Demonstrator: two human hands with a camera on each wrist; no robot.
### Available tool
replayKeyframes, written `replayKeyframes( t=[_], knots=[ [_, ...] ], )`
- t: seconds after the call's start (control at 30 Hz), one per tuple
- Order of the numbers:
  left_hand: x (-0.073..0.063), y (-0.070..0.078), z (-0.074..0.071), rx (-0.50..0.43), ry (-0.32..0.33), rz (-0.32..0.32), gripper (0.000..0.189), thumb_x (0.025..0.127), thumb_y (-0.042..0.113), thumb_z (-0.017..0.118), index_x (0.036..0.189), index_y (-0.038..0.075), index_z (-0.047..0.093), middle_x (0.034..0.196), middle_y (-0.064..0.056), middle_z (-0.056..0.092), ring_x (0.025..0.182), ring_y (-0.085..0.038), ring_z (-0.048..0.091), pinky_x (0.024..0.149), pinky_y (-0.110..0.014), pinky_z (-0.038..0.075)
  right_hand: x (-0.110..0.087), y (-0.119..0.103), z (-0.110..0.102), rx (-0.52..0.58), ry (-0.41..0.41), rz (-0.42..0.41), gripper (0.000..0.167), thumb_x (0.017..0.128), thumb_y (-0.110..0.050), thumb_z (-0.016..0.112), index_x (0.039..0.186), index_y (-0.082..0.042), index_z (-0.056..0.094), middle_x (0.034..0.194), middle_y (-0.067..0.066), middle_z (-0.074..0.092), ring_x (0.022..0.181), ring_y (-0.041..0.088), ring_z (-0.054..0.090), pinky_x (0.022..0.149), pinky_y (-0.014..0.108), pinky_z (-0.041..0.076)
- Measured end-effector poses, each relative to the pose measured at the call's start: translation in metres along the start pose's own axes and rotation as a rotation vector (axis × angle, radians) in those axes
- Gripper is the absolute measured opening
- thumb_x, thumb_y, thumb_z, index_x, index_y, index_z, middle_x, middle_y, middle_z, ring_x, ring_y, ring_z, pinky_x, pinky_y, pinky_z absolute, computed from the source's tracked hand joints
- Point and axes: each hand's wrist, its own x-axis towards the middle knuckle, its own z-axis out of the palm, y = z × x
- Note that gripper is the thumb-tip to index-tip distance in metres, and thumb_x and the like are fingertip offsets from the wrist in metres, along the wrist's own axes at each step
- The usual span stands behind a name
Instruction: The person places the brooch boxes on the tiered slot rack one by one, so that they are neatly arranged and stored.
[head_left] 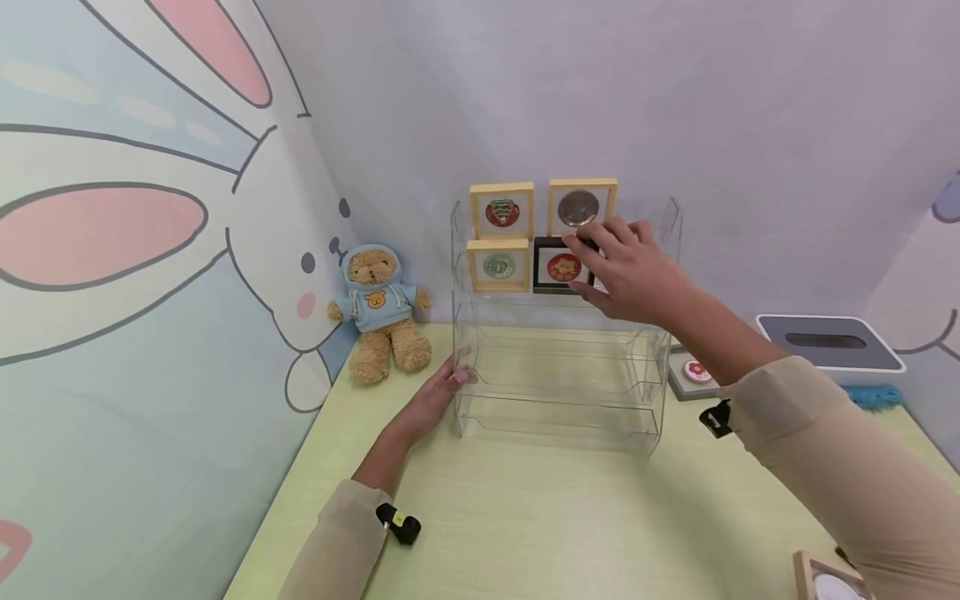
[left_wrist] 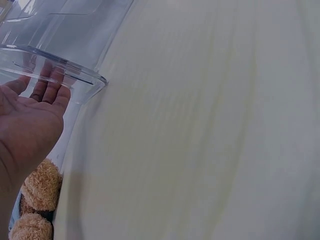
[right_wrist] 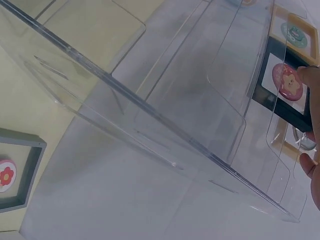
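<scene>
My right hand (head_left: 632, 271) grips a small black picture frame (head_left: 551, 254) by its right side, fingers over the top corner and thumb low. A red round badge with a gold flower shows inside. This frame stands on an upper tier of a clear acrylic display rack (head_left: 558, 403), beside a light wood frame with a green badge (head_left: 498, 267). Above are a wood frame with a red-and-green badge (head_left: 502, 212) and another with a silvery disc (head_left: 578, 207), partly behind my fingers. My left hand (head_left: 429, 404) touches the rack's left side panel, fingers extended.
A teddy bear (head_left: 382, 308) in a blue hoodie sits left of the rack. To the right are a grey frame with a flower badge (right_wrist: 36, 170), a grey-topped tissue box (head_left: 828, 357) and a blue fuzzy thing (head_left: 873, 397). Another wood frame (head_left: 806, 575) lies front right.
</scene>
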Motion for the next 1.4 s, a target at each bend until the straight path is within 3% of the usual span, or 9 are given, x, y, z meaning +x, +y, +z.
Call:
replayKeyframes(
  t=[0.2, 0.33, 0.47, 0.8, 0.97, 1.13, 1.23, 1.4],
  knots=[
    [0.002, 0.002, -0.001, -0.004, -0.003, 0.008, 0.069, 0.120, 0.048, 0.044, 0.177, 0.019, 0.021, 0.149, -0.019, 0.055, 0.153, -0.034, 0.044, 0.138, -0.058, 0.018, -0.009, 0.008, -0.004, 0.071, 0.136, -0.026, 0.073, 0.099, -0.036, 0.081, 0.160, -0.006, 0.054, 0.151, 0.025, 0.055, 0.127, 0.048, 0.051, 0.094, 0.069, 0.041],
    [0.002, 0.002, -0.001, -0.021, 0.002, 0.011, 0.068, 0.120, 0.047, 0.044, 0.177, 0.019, 0.021, 0.147, -0.017, 0.055, 0.153, -0.034, 0.044, 0.138, -0.059, 0.017, -0.020, 0.017, -0.009, 0.094, 0.209, -0.034, 0.066, 0.111, -0.052, 0.060, 0.159, -0.007, 0.055, 0.151, 0.025, 0.057, 0.127, 0.050, 0.052, 0.095, 0.073, 0.040],
    [0.002, 0.000, -0.001, -0.021, 0.004, 0.005, 0.065, 0.121, 0.045, 0.043, 0.177, 0.020, 0.022, 0.147, -0.017, 0.056, 0.153, -0.034, 0.044, 0.138, -0.059, 0.017, -0.038, 0.024, -0.016, 0.110, 0.216, 0.002, 0.078, 0.114, -0.068, 0.036, 0.160, -0.007, 0.053, 0.155, 0.024, 0.055, 0.133, 0.050, 0.050, 0.099, 0.074, 0.038],
    [-0.001, -0.001, -0.002, -0.021, -0.002, -0.018, 0.067, 0.119, 0.050, 0.045, 0.178, 0.026, 0.022, 0.153, -0.022, 0.053, 0.158, -0.037, 0.040, 0.139, -0.060, 0.015, -0.101, 0.047, -0.033, 0.131, 0.191, 0.123, 0.093, 0.109, -0.081, 0.032, 0.161, -0.007, 0.052, 0.160, 0.026, 0.050, 0.136, 0.057, 0.046, 0.104, 0.078, 0.033],
    [0.000, -0.003, -0.002, -0.047, -0.007, -0.014, 0.068, 0.119, 0.050, 0.045, 0.178, 0.025, 0.022, 0.151, -0.019, 0.053, 0.156, -0.034, 0.040, 0.139, -0.059, 0.014, -0.135, 0.058, -0.033, 0.140, 0.135, 0.199, 0.090, 0.109, -0.079, 0.038, 0.163, -0.008, 0.049, 0.159, 0.027, 0.049, 0.135, 0.059, 0.045, 0.103, 0.079, 0.032],
    [0.000, -0.003, 0.000, -0.059, -0.003, -0.014, 0.066, 0.120, 0.046, 0.045, 0.177, 0.024, 0.022, 0.149, -0.017, 0.054, 0.154, -0.032, 0.041, 0.139, -0.058, 0.014, -0.173, 0.070, -0.021, 0.146, 0.095, 0.260, 0.078, 0.109, -0.062, 0.057, 0.162, -0.005, 0.051, 0.154, 0.029, 0.054, 0.134, 0.061, 0.048, 0.098, 0.081, 0.037],
    [-0.001, -0.002, 0.000, -0.070, -0.007, -0.010, 0.065, 0.120, 0.045, 0.044, 0.177, 0.023, 0.022, 0.148, -0.017, 0.053, 0.152, -0.031, 0.041, 0.139, -0.059, 0.014, -0.198, 0.076, -0.013, 0.155, 0.018, 0.337, 0.072, 0.105, -0.045, 0.071, 0.160, -0.004, 0.050, 0.153, 0.029, 0.053, 0.134, 0.060, 0.048, 0.098, 0.081, 0.037],
    [0.000, -0.002, 0.000, -0.057, -0.017, 0.001, 0.069, 0.120, 0.048, 0.044, 0.178, 0.020, 0.020, 0.148, -0.018, 0.052, 0.153, -0.031, 0.040, 0.138, -0.060, 0.014, -0.239, 0.083, 0.004, 0.129, -0.084, 0.446, 0.073, 0.103, -0.041, 0.075, 0.159, -0.001, 0.049, 0.150, 0.032, 0.053, 0.132, 0.061, 0.048, 0.100, 0.081, 0.040]
  ],
)
